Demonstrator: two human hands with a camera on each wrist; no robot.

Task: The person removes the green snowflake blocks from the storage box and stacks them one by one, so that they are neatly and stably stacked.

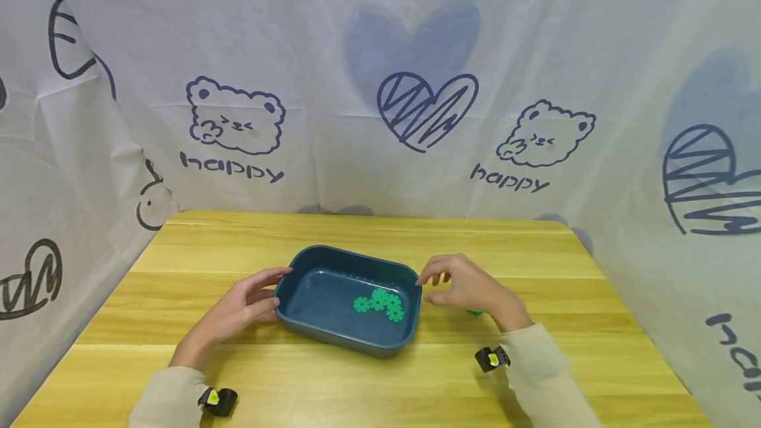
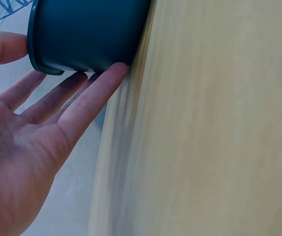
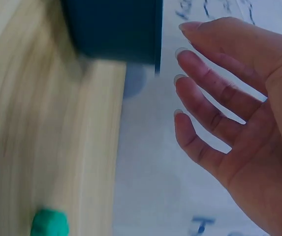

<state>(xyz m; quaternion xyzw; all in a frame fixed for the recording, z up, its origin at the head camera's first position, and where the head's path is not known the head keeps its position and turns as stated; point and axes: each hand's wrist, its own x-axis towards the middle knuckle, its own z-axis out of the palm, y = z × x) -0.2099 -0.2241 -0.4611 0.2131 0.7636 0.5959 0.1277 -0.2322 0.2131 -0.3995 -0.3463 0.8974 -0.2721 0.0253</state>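
Note:
A dark blue-green rectangular tub (image 1: 333, 335) sits in the middle of the table. Several green notched plastic discs (image 1: 378, 302) lie in its right part. At the tub's left end is my left hand (image 1: 240, 306), its extended fingers (image 2: 89, 103) touching the outer wall. My right hand (image 1: 464, 286) hovers by the right end, its relaxed fingers (image 3: 200, 98) slightly bent and nothing held in them. A gap shows between these fingertips and the wall in the right wrist view. Near the right wrist lies another green piece (image 3: 49, 223), mostly hidden by the arm in the head view.
The wooden table (image 1: 333, 388) has its back edge against a white cloth (image 1: 333, 38) printed with bears and hearts. More cloth hangs at both sides. A small black device (image 1: 221, 401) is strapped to the left wrist, another (image 1: 490, 358) to the right.

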